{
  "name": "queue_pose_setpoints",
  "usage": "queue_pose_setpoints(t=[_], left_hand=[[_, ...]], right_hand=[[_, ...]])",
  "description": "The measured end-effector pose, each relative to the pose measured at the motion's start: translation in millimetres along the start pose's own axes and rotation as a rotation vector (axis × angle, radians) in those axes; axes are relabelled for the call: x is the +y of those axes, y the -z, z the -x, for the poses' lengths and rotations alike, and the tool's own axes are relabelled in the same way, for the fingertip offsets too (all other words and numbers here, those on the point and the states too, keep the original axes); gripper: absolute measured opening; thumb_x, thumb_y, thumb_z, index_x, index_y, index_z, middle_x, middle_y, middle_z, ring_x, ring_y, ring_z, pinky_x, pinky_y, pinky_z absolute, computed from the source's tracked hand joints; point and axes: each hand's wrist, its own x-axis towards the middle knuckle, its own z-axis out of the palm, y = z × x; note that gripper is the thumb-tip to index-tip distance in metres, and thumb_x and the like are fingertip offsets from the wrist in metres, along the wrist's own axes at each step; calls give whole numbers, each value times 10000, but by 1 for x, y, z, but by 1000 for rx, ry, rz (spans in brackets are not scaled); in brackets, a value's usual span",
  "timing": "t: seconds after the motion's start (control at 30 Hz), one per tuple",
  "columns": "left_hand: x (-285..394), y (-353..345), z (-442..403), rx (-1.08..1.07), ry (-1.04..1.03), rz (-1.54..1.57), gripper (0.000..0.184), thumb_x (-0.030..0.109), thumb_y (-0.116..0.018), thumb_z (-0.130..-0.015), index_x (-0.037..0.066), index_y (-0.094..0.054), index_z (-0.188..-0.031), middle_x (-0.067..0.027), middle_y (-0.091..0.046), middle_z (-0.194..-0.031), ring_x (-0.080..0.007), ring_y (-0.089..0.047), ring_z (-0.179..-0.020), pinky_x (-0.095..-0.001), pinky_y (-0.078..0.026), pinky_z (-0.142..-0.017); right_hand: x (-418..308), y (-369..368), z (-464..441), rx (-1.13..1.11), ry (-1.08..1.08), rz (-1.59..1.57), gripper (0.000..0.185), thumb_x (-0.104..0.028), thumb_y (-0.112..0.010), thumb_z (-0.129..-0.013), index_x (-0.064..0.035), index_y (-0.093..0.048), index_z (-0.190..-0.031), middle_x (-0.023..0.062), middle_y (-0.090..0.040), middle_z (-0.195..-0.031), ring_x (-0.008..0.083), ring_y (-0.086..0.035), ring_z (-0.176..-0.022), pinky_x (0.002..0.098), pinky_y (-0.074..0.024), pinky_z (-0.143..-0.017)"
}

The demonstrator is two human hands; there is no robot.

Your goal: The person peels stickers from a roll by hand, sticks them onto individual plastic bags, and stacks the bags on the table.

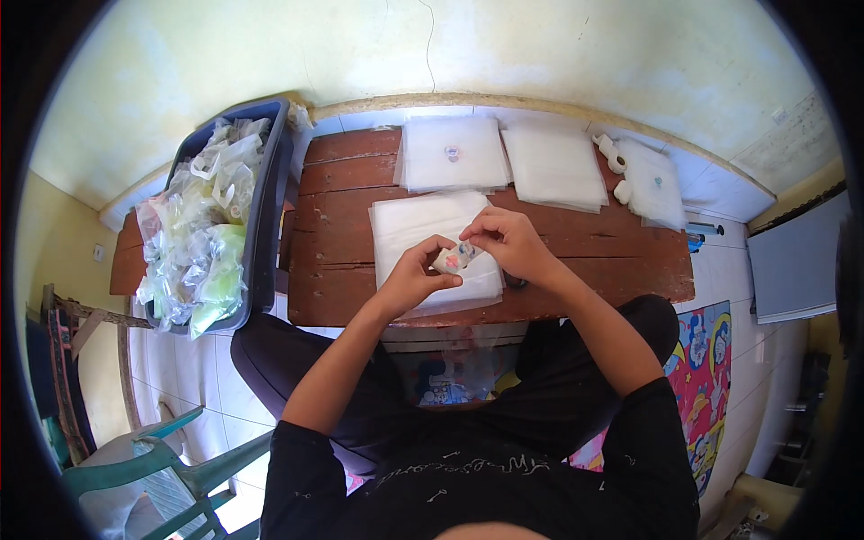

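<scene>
My left hand (416, 275) grips a small roll of printed stickers (450, 261) between thumb and fingers. At the roll's upper right end, my right hand (509, 241) has thumb and forefinger pinched together on its edge, where a sticker seems to be lifting. Both hands are above a stack of clear plastic sheets or bags (396, 236), which lies on the brown wooden table (333, 256) in front of me. Part of a small dark round thing (515, 282) shows under my right wrist.
Behind lie a plastic stack with one sticker on top (427, 162), a plain stack (553, 171), and a third (661, 193) beside white rolls (610, 155). A dark tub (265, 234) of plastic packets stands left. A green chair (166, 468) is lower left.
</scene>
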Motion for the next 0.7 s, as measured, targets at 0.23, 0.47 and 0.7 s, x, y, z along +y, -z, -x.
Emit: queue_pose_setpoints(t=[0.23,0.47,0.7], left_hand=[[-3,-6,0,-96,79,-62,318,175,-691,-916,36,-559,-1169,-21,-596,-983,-109,-577,-876,-271,-511,-701],[-13,-10,-2,124,-18,71,246,230,-570,-996,25,-602,-1126,-63,-649,-1026,-162,-650,-981,-296,-555,-782],[-15,-11,-1,214,-111,21,194,166,-615,-966,17,-647,-1086,-38,-641,-1011,-132,-646,-936,-273,-558,-740]], right_hand=[[0,4,-1,55,212,250,103,27,-652,-830,-7,-699,-915,93,-639,-863,212,-620,-743,303,-489,-662],[-8,-9,5,277,238,185,128,-22,-699,-804,-37,-679,-929,107,-621,-987,255,-646,-795,336,-513,-688],[-7,-18,10,212,391,327,137,-51,-725,-788,-30,-674,-913,112,-624,-993,256,-651,-799,332,-527,-700]])
